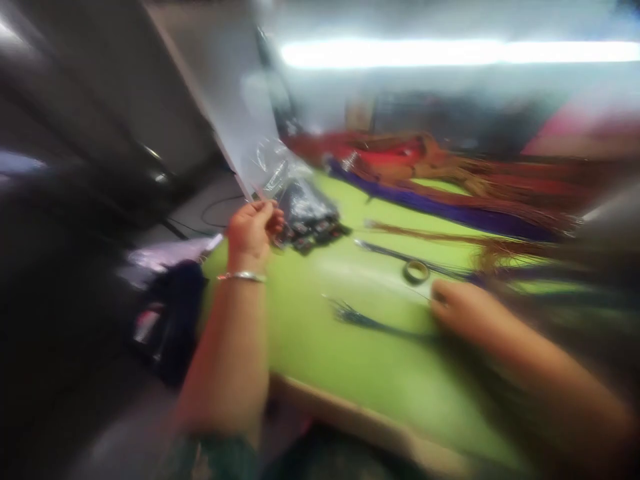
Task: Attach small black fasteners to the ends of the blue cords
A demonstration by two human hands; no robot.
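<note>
The picture is smeared by motion. My left hand [254, 230], with a silver bangle on the wrist, is raised at the left edge of a green table [350, 360], fingers pinched together beside a clear plastic bag [280, 170] and a pile of small dark parts [313, 223]. What the fingers pinch is too small to make out. My right hand [457, 307] lies on the table, fingers curled over the end of a thin dark wire bundle [365, 319]. A small ring of tape [416, 271] sits just above that hand.
Long bundles of purple [450, 210], red and brown wires [500, 177] stretch across the far side of the table. A dark bag or bin [175, 313] stands on the floor left of the table. A pale panel [225, 87] rises behind the plastic bag.
</note>
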